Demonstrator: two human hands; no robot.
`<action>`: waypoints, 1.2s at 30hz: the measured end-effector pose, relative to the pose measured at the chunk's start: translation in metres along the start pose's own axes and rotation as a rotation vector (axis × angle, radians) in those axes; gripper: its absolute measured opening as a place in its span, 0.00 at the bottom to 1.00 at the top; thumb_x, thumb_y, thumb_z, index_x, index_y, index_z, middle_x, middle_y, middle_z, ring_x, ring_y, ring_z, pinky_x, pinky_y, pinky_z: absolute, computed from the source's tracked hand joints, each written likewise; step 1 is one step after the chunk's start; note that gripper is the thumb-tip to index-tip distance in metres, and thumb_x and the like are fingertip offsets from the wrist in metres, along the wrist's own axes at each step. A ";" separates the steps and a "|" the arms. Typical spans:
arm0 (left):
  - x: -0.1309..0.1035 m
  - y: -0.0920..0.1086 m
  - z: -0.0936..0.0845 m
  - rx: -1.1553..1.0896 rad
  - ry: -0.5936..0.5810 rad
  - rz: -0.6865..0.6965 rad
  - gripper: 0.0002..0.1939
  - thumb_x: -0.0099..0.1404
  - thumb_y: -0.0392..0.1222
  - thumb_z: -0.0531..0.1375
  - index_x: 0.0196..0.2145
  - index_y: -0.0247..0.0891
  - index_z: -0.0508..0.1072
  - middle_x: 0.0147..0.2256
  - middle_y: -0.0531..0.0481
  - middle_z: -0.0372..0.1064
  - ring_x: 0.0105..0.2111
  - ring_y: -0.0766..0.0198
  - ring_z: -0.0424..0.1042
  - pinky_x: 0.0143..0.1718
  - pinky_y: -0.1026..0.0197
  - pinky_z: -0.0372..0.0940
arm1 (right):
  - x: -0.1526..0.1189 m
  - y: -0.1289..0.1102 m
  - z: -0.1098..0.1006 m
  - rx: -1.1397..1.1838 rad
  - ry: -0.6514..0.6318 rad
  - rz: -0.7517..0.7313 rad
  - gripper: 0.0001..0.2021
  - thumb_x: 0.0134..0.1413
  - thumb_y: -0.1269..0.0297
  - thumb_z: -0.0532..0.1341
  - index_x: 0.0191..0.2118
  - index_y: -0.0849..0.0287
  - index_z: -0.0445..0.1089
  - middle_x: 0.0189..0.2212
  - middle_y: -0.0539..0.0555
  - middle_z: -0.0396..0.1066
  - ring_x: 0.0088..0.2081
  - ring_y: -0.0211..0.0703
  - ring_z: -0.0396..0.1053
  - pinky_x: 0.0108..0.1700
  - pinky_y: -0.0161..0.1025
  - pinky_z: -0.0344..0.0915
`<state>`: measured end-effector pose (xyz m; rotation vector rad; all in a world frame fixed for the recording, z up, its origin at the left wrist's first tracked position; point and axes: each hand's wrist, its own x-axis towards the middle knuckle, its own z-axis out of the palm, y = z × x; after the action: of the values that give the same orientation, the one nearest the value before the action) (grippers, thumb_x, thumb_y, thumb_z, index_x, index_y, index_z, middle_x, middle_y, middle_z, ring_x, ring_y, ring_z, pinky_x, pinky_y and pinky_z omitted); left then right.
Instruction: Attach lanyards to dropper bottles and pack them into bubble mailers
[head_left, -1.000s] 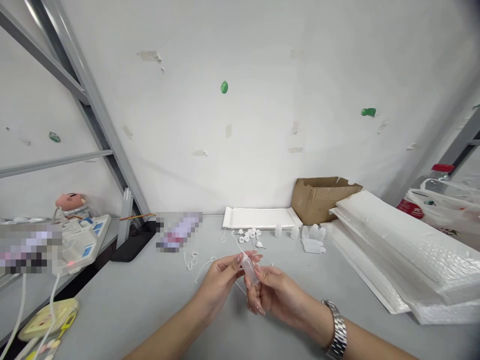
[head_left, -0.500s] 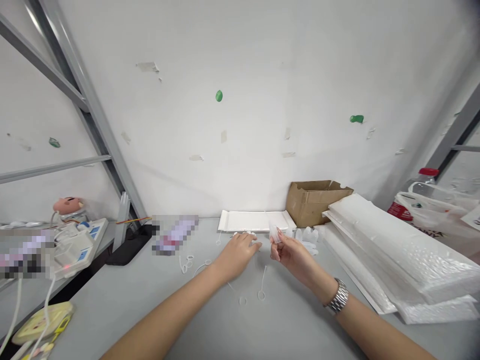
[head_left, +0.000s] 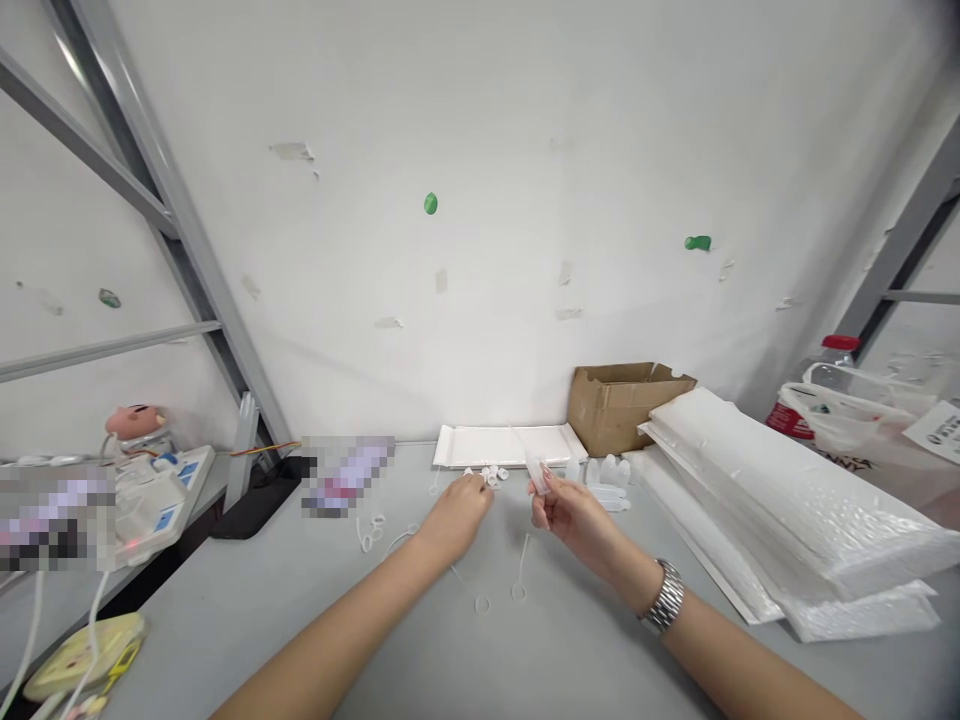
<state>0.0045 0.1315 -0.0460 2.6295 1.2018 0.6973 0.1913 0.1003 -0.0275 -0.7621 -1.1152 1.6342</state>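
Observation:
My left hand (head_left: pixel 459 512) is closed at the near edge of a small pile of white caps (head_left: pixel 495 476); what its fingers hold, if anything, is hidden. In my right hand (head_left: pixel 566 508) a translucent tube (head_left: pixel 535 468) is pinched, tilted up to the left. Right of it, several translucent bottles (head_left: pixel 609 470) stand, with others lying in front of them. White thin loops with tails lie on the grey table, one (head_left: pixel 518 590) below my right hand and another (head_left: pixel 482 604) beside it.
A white flat package (head_left: pixel 510 446) lies against the wall beside an open cardboard box (head_left: pixel 622 408). White padded mailers (head_left: pixel 795 490) are stacked at the right, near a plastic bag (head_left: pixel 847 430). A power strip (head_left: pixel 161 510) and a yellow case (head_left: pixel 82 655) are at the left.
My left hand has drawn its fingers together and moved slightly left, uncovering more white caps. My right hand still holds the tube, now tilted further left. The view has shifted slightly.

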 end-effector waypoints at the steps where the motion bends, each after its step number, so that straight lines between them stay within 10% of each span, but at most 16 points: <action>1: -0.002 0.000 -0.001 -0.058 0.022 -0.032 0.12 0.60 0.30 0.49 0.29 0.37 0.71 0.32 0.44 0.68 0.37 0.56 0.65 0.40 0.55 0.58 | 0.000 0.000 0.000 0.000 0.000 0.001 0.18 0.47 0.49 0.60 0.27 0.62 0.69 0.14 0.47 0.62 0.20 0.34 0.56 0.27 0.33 0.52; 11: -0.014 0.004 -0.025 -0.799 0.296 -0.424 0.10 0.56 0.43 0.58 0.35 0.36 0.73 0.38 0.43 0.70 0.40 0.57 0.67 0.44 0.55 0.59 | -0.005 0.010 0.010 -0.097 -0.092 0.026 0.19 0.45 0.50 0.62 0.32 0.64 0.72 0.21 0.49 0.66 0.22 0.33 0.59 0.29 0.34 0.55; 22: -0.030 0.032 -0.027 -1.603 0.265 -0.541 0.08 0.49 0.37 0.65 0.29 0.36 0.73 0.33 0.48 0.72 0.32 0.67 0.69 0.39 0.62 0.61 | -0.014 0.021 0.029 -0.297 -0.186 0.070 0.22 0.46 0.46 0.59 0.30 0.64 0.69 0.21 0.51 0.69 0.20 0.33 0.61 0.26 0.34 0.58; 36: -0.032 0.038 -0.029 -1.372 0.279 -0.544 0.08 0.50 0.40 0.64 0.30 0.35 0.77 0.38 0.43 0.74 0.47 0.55 0.65 0.52 0.56 0.54 | -0.021 0.014 0.038 -0.248 -0.080 0.078 0.18 0.42 0.51 0.65 0.25 0.64 0.67 0.14 0.46 0.63 0.18 0.32 0.57 0.25 0.33 0.54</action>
<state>-0.0021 0.0810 -0.0191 1.0652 0.8682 1.1803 0.1595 0.0672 -0.0263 -0.9160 -1.3787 1.6210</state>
